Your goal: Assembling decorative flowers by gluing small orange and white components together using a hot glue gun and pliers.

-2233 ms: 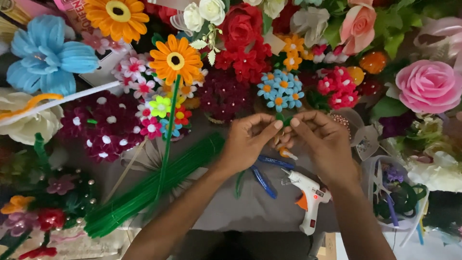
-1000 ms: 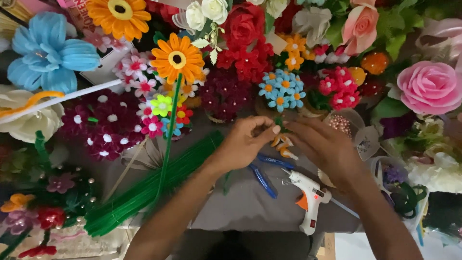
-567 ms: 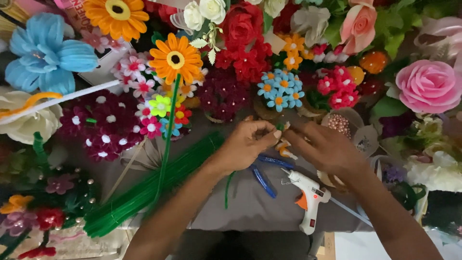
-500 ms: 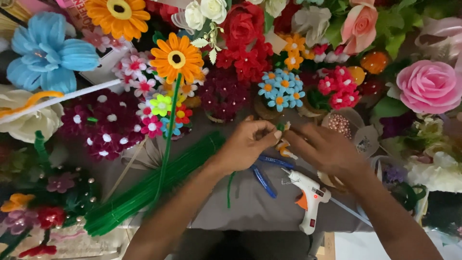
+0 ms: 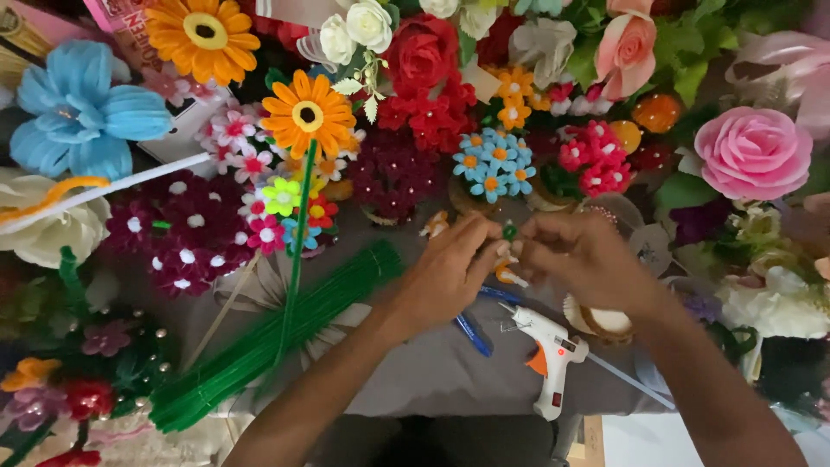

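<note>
My left hand (image 5: 450, 272) and my right hand (image 5: 581, 258) meet over the grey work surface (image 5: 432, 380), fingertips pinched together on a small green pipe-cleaner piece (image 5: 509, 232) with a bit of orange and white below it. A thick bundle of green pipe cleaners (image 5: 268, 337) lies to the left of my left forearm. A white glue gun with an orange trigger (image 5: 549, 350) lies just below my right hand, and a blue-handled tool (image 5: 474, 333) rests beside it.
Handmade pipe-cleaner and fabric flowers ring the work area: an orange daisy on a green stem (image 5: 307, 112), a blue bloom (image 5: 82, 117), red roses (image 5: 424, 52), a small blue cluster (image 5: 493, 164), a pink rose (image 5: 752, 151). A white stick (image 5: 104, 188) lies at the left.
Both hands stay pinched together on the small piece, shifting slightly and turning it; the green bit now sticks up between the fingertips. Nothing else has moved.
</note>
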